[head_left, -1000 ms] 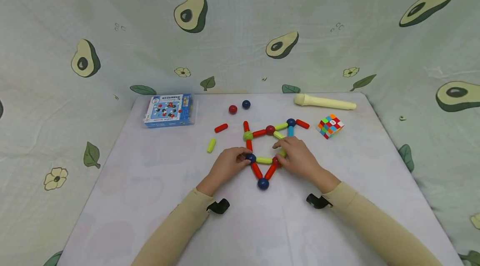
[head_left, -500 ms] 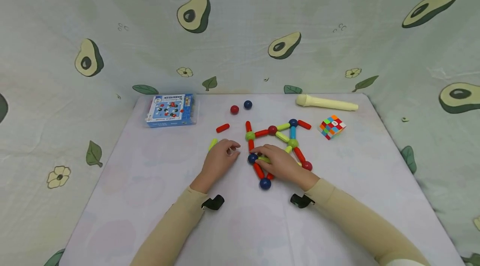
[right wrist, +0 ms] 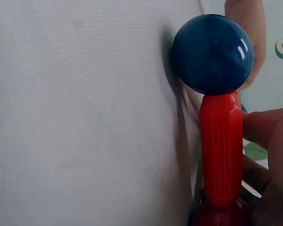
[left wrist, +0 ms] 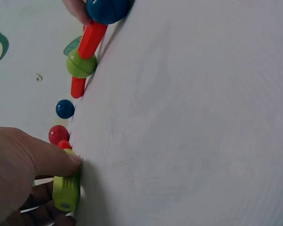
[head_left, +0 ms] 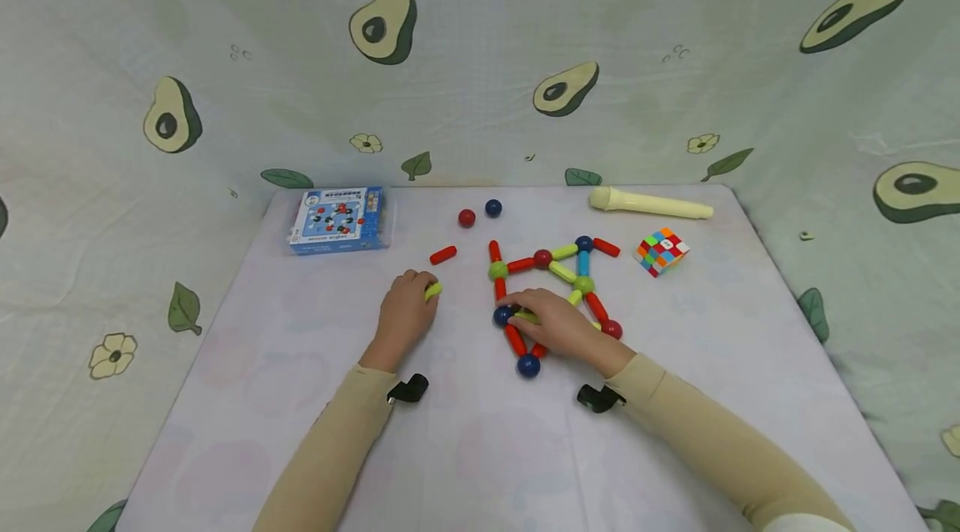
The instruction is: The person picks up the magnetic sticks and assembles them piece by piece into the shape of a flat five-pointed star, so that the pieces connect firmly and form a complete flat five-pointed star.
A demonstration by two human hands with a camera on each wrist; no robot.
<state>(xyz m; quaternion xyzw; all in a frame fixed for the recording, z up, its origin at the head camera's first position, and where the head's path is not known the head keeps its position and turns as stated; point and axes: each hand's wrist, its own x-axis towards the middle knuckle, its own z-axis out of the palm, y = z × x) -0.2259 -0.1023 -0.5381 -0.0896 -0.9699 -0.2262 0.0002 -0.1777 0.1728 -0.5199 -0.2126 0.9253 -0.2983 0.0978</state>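
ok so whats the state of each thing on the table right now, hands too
left hand: pinches the loose green stick on the table
right hand: rests on the stick-and-ball figure, fingers by a blue ball
stick-and-ball figure: joined, flat on the table
loose red stick: lying free
red ball, dark blue ball: loose, apart
blue box: closed, flat
puzzle cube: scrambled
cream tube: on its side

a makeshift play corner, likely in a home: a small table (head_left: 247,399) under a pale cloth is walled on three sides by hung fabric printed with avocados (head_left: 381,25). toys point to it too: a magnetic rod-and-ball set box (head_left: 337,220) near the far left corner, a puzzle cube (head_left: 661,252) and a cream toy microphone (head_left: 648,203) by the far right corner.
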